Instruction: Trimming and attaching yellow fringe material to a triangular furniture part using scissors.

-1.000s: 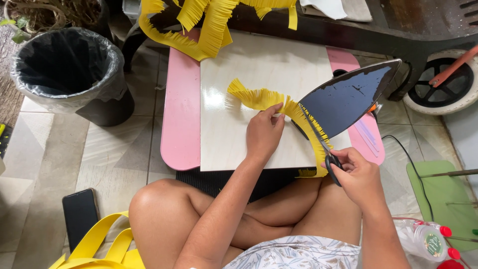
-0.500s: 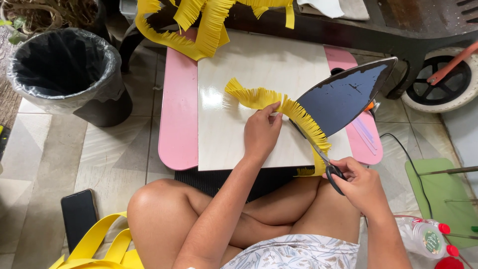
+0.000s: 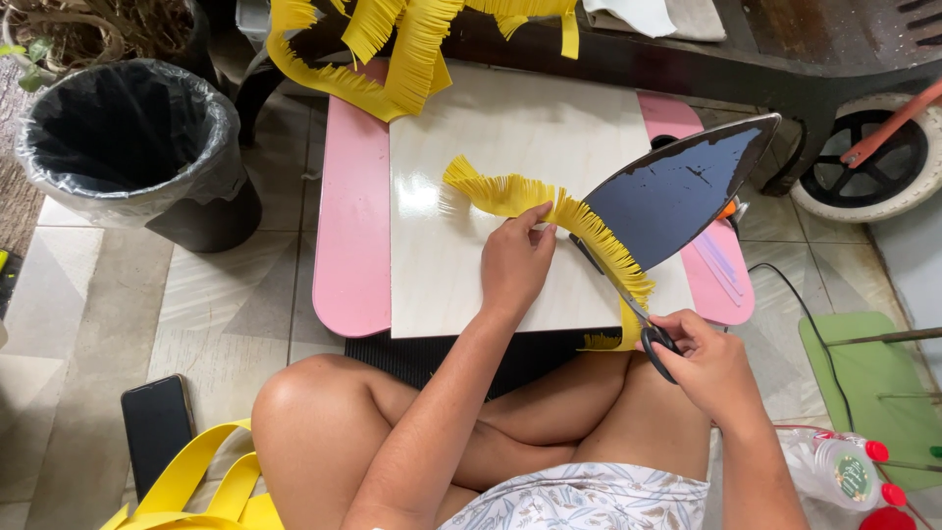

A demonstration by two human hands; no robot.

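My left hand [image 3: 515, 263] pinches a long yellow fringed paper strip [image 3: 549, 209] and holds it above the white board [image 3: 510, 137]. My right hand [image 3: 711, 365] grips black-handled scissors [image 3: 643, 329], whose blades reach up into the strip's lower end near the board's front edge. A dark leaf-shaped cutout [image 3: 677, 191] lies just right of the strip, partly over the board. I sit cross-legged on the floor with my knees under the low pink table [image 3: 348, 236].
More fringed yellow strips [image 3: 392, 49] hang at the table's far edge. A black lined bin [image 3: 132, 147] stands left. A phone [image 3: 157, 427] and yellow bag [image 3: 211, 486] lie near my left knee. A glue bottle [image 3: 839, 471], green mat [image 3: 868, 393] and wheel [image 3: 868, 157] are on the right.
My right hand and the scissors have shifted slightly along the strip's lower end. My left hand keeps its pinch on the strip, which has lifted and straightened a little.
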